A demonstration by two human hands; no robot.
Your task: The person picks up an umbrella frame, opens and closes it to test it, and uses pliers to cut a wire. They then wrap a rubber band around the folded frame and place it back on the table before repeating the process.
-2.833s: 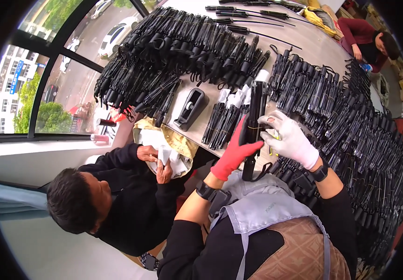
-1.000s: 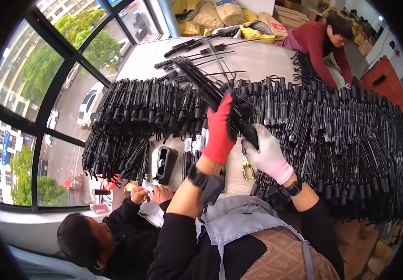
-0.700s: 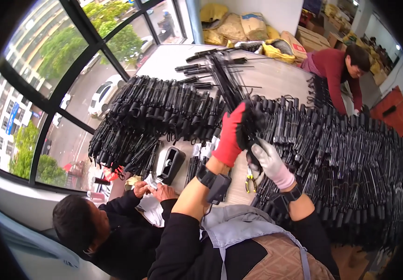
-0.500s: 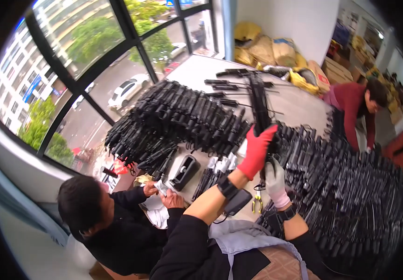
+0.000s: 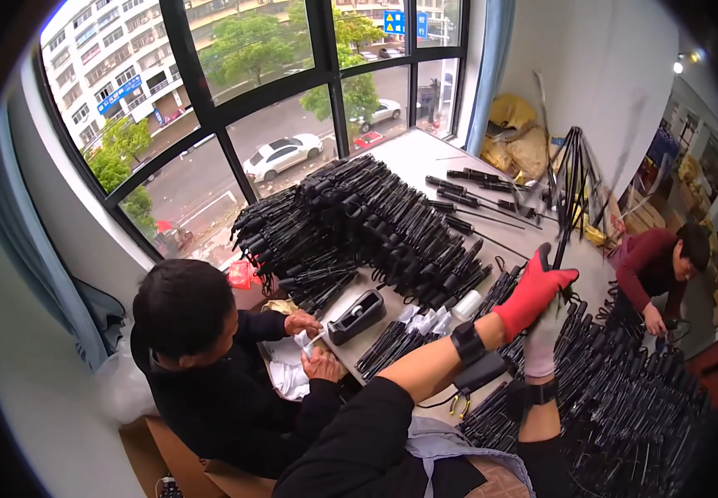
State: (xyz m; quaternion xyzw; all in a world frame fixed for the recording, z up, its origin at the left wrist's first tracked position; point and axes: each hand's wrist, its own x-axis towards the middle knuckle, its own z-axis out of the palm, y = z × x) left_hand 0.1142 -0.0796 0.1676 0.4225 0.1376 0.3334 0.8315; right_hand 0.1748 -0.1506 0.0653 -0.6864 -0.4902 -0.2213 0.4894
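I hold up a black umbrella frame (image 5: 575, 187) whose bare metal ribs fan out above the table. My left hand (image 5: 533, 296), in a red glove, is closed round its shaft. Just below it, my right hand (image 5: 546, 336), in a pale glove with a pink cuff, grips the lower end, which the gloves mostly hide. A big pile of folded black umbrella frames (image 5: 375, 216) lies ahead to the left. Another pile (image 5: 616, 407) spreads around and right of my right forearm. Pliers (image 5: 459, 405) with yellow handles lie beneath my left forearm.
A black tape dispenser (image 5: 357, 317) and a white roll (image 5: 467, 305) stand on the table (image 5: 433, 158). At my left a co-worker (image 5: 209, 373) handles a white slip. Another person (image 5: 658, 266) in dark red bends at the right. Yellow sacks (image 5: 521, 149) lie behind the table.
The umbrella frame's ribs have gone from a narrow bundle to spread apart. My view has turned, and both hands appear farther right. The person at the right has raised a hand.
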